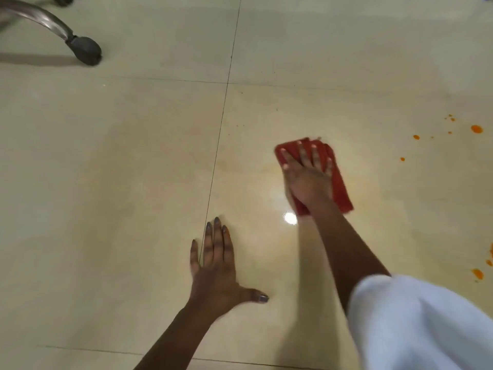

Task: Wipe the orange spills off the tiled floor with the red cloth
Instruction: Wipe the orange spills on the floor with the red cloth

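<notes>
My right hand presses flat, fingers spread, on the red cloth, which lies folded on the glossy cream tiled floor. A faint orange smear tints the tile around the cloth. Orange spills dot the floor to the right of the cloth, with smaller drops nearby and more orange blobs at the right edge. My left hand rests flat on the floor to the left, fingers straight across a tile joint, holding nothing.
A metal chair leg with a black caster stands at the top left. A white garment covers the bottom right corner. A bright light reflection shines on the tile near my right wrist.
</notes>
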